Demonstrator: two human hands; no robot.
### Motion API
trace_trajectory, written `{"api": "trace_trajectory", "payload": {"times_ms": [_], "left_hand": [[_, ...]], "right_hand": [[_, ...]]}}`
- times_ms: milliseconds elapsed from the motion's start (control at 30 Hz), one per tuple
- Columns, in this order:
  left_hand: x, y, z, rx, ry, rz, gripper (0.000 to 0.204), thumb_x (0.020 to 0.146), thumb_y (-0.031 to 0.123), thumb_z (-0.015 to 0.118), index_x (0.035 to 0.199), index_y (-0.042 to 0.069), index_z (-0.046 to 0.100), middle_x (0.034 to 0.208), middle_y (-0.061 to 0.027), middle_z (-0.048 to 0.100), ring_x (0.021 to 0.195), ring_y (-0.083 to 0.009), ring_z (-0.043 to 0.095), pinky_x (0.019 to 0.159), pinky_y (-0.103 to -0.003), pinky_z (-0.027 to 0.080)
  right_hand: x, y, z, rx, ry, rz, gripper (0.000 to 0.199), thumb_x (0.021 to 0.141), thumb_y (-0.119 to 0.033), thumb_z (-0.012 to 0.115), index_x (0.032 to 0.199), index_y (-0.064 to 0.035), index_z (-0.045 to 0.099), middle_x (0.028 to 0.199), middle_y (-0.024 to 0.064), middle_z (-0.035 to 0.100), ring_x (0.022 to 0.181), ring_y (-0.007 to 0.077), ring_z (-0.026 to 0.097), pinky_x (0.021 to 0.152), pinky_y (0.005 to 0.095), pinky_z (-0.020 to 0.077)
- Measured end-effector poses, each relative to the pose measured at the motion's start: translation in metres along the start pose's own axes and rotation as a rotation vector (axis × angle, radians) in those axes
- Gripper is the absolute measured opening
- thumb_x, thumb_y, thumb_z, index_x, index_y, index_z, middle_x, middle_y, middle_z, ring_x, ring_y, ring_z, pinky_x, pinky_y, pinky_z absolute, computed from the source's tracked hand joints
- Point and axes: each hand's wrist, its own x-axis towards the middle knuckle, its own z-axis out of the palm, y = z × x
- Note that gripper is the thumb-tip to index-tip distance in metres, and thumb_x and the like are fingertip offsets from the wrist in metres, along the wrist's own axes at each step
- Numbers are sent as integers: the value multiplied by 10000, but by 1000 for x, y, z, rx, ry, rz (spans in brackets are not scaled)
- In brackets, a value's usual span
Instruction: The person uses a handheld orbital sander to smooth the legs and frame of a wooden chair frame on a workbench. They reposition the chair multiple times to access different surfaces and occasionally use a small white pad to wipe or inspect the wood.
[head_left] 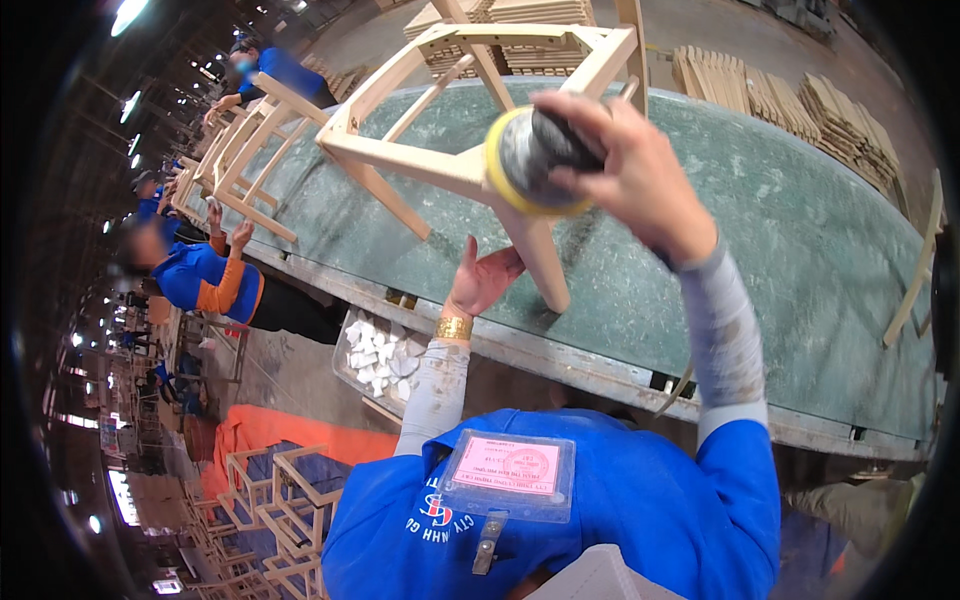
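A pale wooden chair frame (410, 158) stands on a worn green tabletop (690, 260) in front of me. My right hand (640, 170) is wrapped over the dark top of a round sander (535, 160) with a yellow rim. The sander's face is against the corner where the seat rail meets the near leg (540, 262). My left hand (485, 278), a gold band at its wrist, rests at the side of that leg with palm up and fingers stretched out. Its fingertips are partly hidden behind the wood.
Two co-workers in blue, one person (205, 275) at the left edge and one person (280, 75) beyond, stand near more chair frames (245, 160). Below the table edge sits a bin of white pieces (375, 355). Stacked slats (790, 110) lie behind the table. A curved wooden piece (912, 275) stands at right.
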Motion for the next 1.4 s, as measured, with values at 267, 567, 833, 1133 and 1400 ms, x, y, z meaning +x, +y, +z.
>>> {"api": "trace_trajectory", "payload": {"times_ms": [267,567,833,1133,1400], "left_hand": [[2,-8,5,-13,36,10,933,868,704,211,1354,-85,316,1396,-196,375,1295,-298,339,1106,-411,182],[-3,11,24,23,244,-134,887,881,685,238,1337,-65,364,1372,-178,421,1288,-293,376,1084,-455,246],[-4,-12,10,-184,285,41,774,888,608,359,1341,-19,372,1374,-162,413,1253,-268,406,1055,-445,291],[-56,-16,-55,-289,136,35,769,939,570,228,1325,-77,378,1405,-205,363,1302,-304,340,1097,-398,231],[-54,-22,-38,-140,518,30,753,942,559,231,1337,-68,366,1429,-203,327,1334,-311,299,1108,-399,222]], "right_hand": [[-9,3,8,71,85,-104,629,672,-148,743,1249,-264,520,928,134,566,852,305,576,742,375,496],[-150,46,109,265,376,-38,650,577,-44,810,1170,-142,561,1082,210,510,931,348,565,766,392,484],[-121,37,118,335,572,-20,682,590,-40,806,1200,-145,521,1100,198,503,961,349,553,787,408,473],[-121,43,123,428,629,82,601,615,-81,805,1169,-135,576,1106,198,509,916,343,589,748,377,498],[-132,61,122,424,612,100,605,632,-74,794,1190,-132,568,1088,171,510,930,320,586,788,372,496]]}}
